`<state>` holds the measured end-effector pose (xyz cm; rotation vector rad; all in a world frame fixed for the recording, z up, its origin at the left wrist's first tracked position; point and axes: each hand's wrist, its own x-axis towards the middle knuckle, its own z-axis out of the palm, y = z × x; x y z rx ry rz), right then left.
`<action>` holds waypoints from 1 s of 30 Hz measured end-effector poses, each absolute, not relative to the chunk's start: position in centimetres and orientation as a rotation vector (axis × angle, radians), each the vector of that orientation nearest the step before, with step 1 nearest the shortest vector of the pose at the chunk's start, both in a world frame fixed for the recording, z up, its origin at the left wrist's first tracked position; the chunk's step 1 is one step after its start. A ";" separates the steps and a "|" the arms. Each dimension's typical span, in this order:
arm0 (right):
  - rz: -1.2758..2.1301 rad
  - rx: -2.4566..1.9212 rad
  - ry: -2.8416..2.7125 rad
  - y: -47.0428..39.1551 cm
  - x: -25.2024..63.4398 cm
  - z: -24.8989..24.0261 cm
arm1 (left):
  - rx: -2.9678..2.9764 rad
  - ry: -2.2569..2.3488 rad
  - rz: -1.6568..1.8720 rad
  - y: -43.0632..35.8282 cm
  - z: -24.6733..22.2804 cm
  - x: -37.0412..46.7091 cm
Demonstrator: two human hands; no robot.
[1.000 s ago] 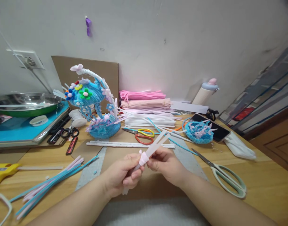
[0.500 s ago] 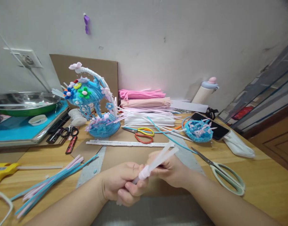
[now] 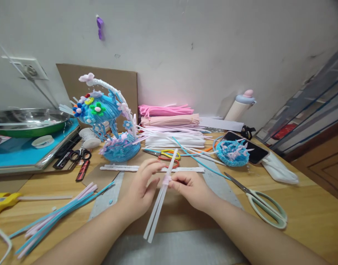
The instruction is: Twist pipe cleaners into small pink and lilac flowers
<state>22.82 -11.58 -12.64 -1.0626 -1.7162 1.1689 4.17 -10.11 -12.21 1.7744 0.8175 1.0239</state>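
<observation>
Two long, translucent white glue sticks [image 3: 158, 208] lean together in front of me, their lower ends slightly apart. Around their upper part a pale pink pipe cleaner [image 3: 166, 180] is wrapped in a tight band. The fingertips of my right hand [image 3: 192, 189] pinch the sticks at this band. To their left, my left hand [image 3: 145, 186] is open, fingers bent and apart, with nothing in it. Behind the hands, white pipe cleaners [image 3: 125, 168] lie across a brown cardboard sheet [image 3: 185, 224].
Green-handled scissors [image 3: 265, 208] lie at the right, and red-and-yellow-handled scissors [image 3: 169, 154] behind my hands. A blue pipe-cleaner ornament [image 3: 122, 149] stands back left. Blue and pink pipe cleaners [image 3: 64, 217] and a yellow glue gun [image 3: 4, 204] are on the left.
The glue sticks have swung from a rightward slant to nearly upright, with their lower ends now showing. My left hand has let go of them and opened; my right hand pinches the band.
</observation>
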 end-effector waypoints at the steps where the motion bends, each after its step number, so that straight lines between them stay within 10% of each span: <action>1: 1.212 -1.057 -1.687 -11.4 22.8 -12.7 | 2.011 0.803 1.052 -9.9 -12.2 3.9; 15: 1.337 -0.887 -1.860 -13.2 22.9 -10.3 | 2.532 0.559 1.206 -11.2 -11.5 3.2; 30: 0.663 -0.755 -2.195 -13.6 23.3 -10.8 | 1.196 0.882 0.556 -12.0 -9.8 5.4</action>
